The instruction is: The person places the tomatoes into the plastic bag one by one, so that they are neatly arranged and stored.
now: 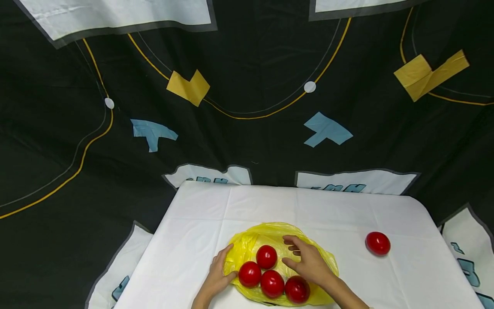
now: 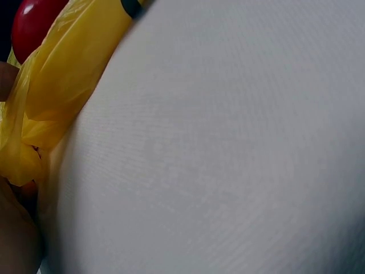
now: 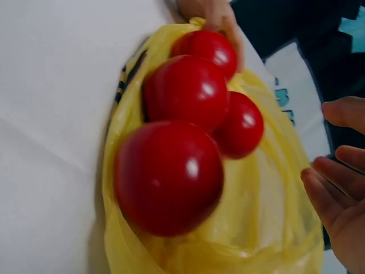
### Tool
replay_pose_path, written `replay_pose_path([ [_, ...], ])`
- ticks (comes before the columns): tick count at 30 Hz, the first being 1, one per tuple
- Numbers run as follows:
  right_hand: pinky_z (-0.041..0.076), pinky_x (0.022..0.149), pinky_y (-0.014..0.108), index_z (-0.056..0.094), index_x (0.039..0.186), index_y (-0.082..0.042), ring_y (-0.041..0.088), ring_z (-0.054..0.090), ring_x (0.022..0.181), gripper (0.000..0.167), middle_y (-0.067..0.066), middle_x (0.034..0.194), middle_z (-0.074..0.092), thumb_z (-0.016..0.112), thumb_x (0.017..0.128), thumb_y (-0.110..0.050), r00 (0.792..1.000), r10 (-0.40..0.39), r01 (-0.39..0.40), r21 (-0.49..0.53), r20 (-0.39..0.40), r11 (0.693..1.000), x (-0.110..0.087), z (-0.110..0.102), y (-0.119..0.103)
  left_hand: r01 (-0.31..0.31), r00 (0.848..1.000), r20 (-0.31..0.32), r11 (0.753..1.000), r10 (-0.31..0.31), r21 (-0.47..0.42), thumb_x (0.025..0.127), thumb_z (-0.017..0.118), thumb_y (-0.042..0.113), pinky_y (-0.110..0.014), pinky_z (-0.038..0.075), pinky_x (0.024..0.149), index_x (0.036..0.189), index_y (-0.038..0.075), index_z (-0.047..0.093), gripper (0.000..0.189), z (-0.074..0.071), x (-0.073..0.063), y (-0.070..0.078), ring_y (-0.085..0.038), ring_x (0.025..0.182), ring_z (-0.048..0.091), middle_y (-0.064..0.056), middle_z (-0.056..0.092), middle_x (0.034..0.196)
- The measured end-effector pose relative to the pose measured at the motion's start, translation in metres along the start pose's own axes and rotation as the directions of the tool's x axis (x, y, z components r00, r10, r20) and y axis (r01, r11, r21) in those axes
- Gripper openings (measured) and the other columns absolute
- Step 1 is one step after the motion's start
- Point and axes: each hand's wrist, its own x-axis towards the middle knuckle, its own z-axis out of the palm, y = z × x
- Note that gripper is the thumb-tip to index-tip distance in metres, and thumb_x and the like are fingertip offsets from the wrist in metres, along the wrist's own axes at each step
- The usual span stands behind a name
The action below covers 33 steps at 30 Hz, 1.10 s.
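Note:
Several glossy red balls (image 1: 272, 283) sit together on a spread yellow plastic bag (image 1: 279, 228), towards its near side. My left hand (image 1: 217, 274) holds the bag's left edge, the thumb over the plastic beside the leftmost ball. In the left wrist view, folds of the bag (image 2: 68, 74) lie between thumb and fingers, partly hidden. Over the bag's right part hovers my right hand (image 1: 308, 261), fingers loosely bent and apart from the thumb, holding nothing. The right wrist view shows this hand (image 3: 342, 182) clear of the balls (image 3: 170, 177).
Another red ball (image 1: 378, 243) rests on the white-covered table (image 1: 409, 274), right of the bag. A black cloth (image 1: 254, 146) with yellow, blue and white shapes hangs behind the table's far edge.

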Motion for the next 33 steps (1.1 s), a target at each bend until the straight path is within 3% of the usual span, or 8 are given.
replay_pose_path([
  [4,0.054,0.079,0.032,0.055,0.125,-0.014,0.019,0.063,0.093,0.047,0.000,0.112,0.064,0.074,0.082,-0.017,0.999,-0.007,0.007,-0.001,-0.040,1.000,-0.008,-0.015,0.000,-0.011,1.000,-0.006,1.000,0.011,0.002,0.072,0.068,0.018,-0.064,0.024,0.103,0.145,0.020,0.035,0.080,0.000,0.000,0.000,-0.032,0.127,0.034,-0.007,0.040,0.142],
  [9,0.054,0.076,0.026,0.059,0.120,-0.014,0.019,0.063,0.092,0.045,-0.001,0.106,0.066,0.076,0.078,-0.009,0.984,0.067,-0.065,0.017,-0.163,0.998,-0.018,-0.042,0.005,-0.015,1.000,-0.008,1.000,0.015,0.003,0.072,0.068,0.018,-0.063,0.024,0.103,0.145,0.020,0.034,0.081,0.001,-0.001,-0.001,-0.031,0.127,0.035,-0.007,0.040,0.143],
  [15,0.056,0.073,0.030,0.057,0.122,-0.009,0.023,0.063,0.095,0.049,0.006,0.109,0.066,0.076,0.077,-0.008,0.924,0.048,-0.099,-0.117,-0.379,0.988,-0.035,-0.078,0.033,-0.011,1.000,-0.007,1.000,0.011,0.010,0.071,0.068,0.020,-0.064,0.024,0.103,0.145,0.021,0.034,0.081,0.002,0.000,-0.001,-0.030,0.127,0.035,-0.007,0.040,0.143],
  [19,0.056,0.073,0.035,0.054,0.125,-0.006,0.027,0.061,0.096,0.053,0.011,0.113,0.063,0.077,0.077,-0.009,0.883,0.024,-0.138,-0.211,-0.469,0.968,-0.048,-0.100,0.063,-0.010,1.000,-0.010,1.000,0.010,0.012,0.070,0.067,0.021,-0.065,0.023,0.103,0.145,0.022,0.034,0.082,0.001,0.001,-0.002,-0.031,0.127,0.035,-0.006,0.040,0.143],
  [23,0.053,0.075,0.047,0.050,0.127,-0.002,0.036,0.057,0.098,0.057,0.019,0.114,0.058,0.076,0.077,-0.009,0.859,0.066,-0.215,-0.241,-0.508,0.946,-0.060,-0.115,0.087,-0.027,0.999,-0.019,0.999,0.028,0.016,0.070,0.068,0.021,-0.066,0.023,0.102,0.145,0.021,0.035,0.082,0.001,0.001,-0.003,-0.032,0.127,0.035,-0.007,0.041,0.142],
  [27,0.051,0.076,0.056,0.046,0.129,0.003,0.043,0.054,0.098,0.060,0.027,0.114,0.052,0.076,0.079,-0.014,0.852,0.128,-0.284,-0.242,-0.507,0.928,-0.069,-0.126,0.103,-0.039,0.999,-0.027,0.999,0.040,0.020,0.069,0.068,0.020,-0.066,0.025,0.101,0.144,0.020,0.037,0.081,0.002,0.000,-0.004,-0.033,0.126,0.036,-0.008,0.042,0.141],
  [33,0.049,0.076,0.057,0.044,0.128,0.007,0.045,0.052,0.100,0.062,0.031,0.117,0.049,0.075,0.078,-0.013,0.841,0.145,-0.313,-0.250,-0.522,0.916,-0.076,-0.138,0.125,-0.016,1.000,-0.024,1.000,0.016,0.008,0.069,0.068,0.021,-0.064,0.025,0.102,0.145,0.022,0.036,0.082,0.002,0.001,-0.003,-0.030,0.126,0.036,-0.006,0.042,0.142],
])
